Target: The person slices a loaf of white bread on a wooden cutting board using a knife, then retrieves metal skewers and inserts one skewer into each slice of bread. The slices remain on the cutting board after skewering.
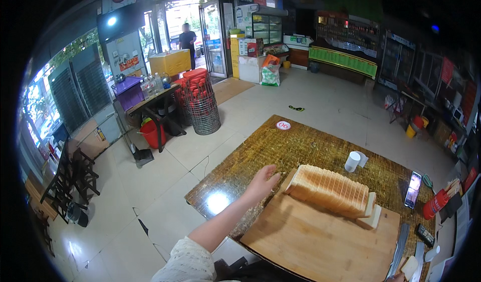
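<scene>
My left hand (263,181) reaches over the wooden table, just left of a sliced loaf of white bread (327,190). Nothing is in it, and its fingers are loosely bent and apart. The loaf lies along the far side of a wooden cutting board (319,244), its slices mostly pressed together. At its right end a slice (372,220) leans outward. Only a sliver of my right hand (396,278) shows at the bottom right edge, close to a small cream-coloured piece (409,267); whether it grips anything is hidden. Dark metal strips (400,244) lie along the board's right edge.
On the table (255,150) stand a white paper roll (352,161), a lit phone (413,190), green-handled scissors (427,181), a red container of sticks (436,205) and a black remote (425,235). Stacked red-topped stools (203,105) stand left. A person (187,43) is by the doorway.
</scene>
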Motion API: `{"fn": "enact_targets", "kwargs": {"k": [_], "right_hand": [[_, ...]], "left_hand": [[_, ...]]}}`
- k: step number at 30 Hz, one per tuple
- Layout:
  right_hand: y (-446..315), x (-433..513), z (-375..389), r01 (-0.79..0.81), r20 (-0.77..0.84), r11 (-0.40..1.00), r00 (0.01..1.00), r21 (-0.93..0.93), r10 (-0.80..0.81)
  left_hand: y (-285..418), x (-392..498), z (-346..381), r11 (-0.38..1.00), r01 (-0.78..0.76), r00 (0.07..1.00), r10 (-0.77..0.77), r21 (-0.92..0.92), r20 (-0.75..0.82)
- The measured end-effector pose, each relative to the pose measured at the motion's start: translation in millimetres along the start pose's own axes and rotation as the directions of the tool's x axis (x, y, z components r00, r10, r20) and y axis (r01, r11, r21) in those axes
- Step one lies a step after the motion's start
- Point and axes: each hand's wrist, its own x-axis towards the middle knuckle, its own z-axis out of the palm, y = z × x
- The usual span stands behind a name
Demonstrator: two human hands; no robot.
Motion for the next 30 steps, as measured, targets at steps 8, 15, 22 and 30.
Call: {"fn": "enact_targets", "kwargs": {"k": [8, 15, 22, 30], "right_hand": [[23.2, 3.3, 20.3, -0.025, 0.016, 0.998, 1.000, -0.060, 0.026], [34.0, -13.9, 20.3, -0.267, -0.034, 0.964, 0.963, 0.005, 0.267], [52.3, -9.4, 35.8, -0.056, -0.224, 0.997, 0.972, 0.059, 0.068], [40.6, -18.3, 19.7, -0.143, -0.031, 0.983, 0.990, -0.111, 0.140]], "left_hand": [[11.7, 66.8, 29.2, 0.956, 0.276, 0.958, -0.265, -0.102, 0.109], [-9.2, 74.1, 34.6, 0.933, 0.320, 0.936, -0.285, -0.164, 0.208], [-16.7, 84.6, 48.8, 0.928, 0.263, 0.955, -0.211, -0.265, 0.209], [10.1, 68.0, 51.9, 0.952, 0.303, 0.919, -0.282, -0.036, 0.276]]}}
